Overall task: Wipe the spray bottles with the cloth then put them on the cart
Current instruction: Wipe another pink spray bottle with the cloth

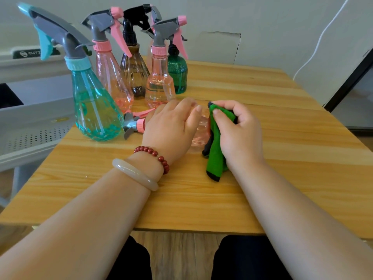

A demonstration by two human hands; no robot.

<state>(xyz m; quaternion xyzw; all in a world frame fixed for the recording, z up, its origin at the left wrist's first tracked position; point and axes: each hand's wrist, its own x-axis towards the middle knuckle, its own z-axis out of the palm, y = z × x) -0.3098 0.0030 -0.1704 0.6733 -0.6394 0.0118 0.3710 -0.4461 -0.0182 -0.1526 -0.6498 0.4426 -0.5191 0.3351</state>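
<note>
We are working on one pink bottle, which is lying on its side on the table with its grey-and-pink trigger head pointing left. Our left hand is lying over its body, fingers curled round it and pinning it down. Our right hand is bunching the green cloth, fingers and thumb clamped on the fabric, and is pressing it against the bottle's base end. The cloth's loose tail is hanging down onto the wood.

To do this wipe well, we are judging that the left hand should be rolling the bottle a little at a time while the cloth is travelling from base toward neck, so that no strip of plastic is being missed under the palm. The clear plastic is looking thin and a hard squeeze is likely flexing it — light, even pressure is probably serving better.

The other bottles are standing in a cluster just behind and to the left, the teal bottle nearest. That means we are needing care not to knock them while turning the trigger head. The cart is standing beside the table's left edge — the pink bottle is not yet on it.
</note>
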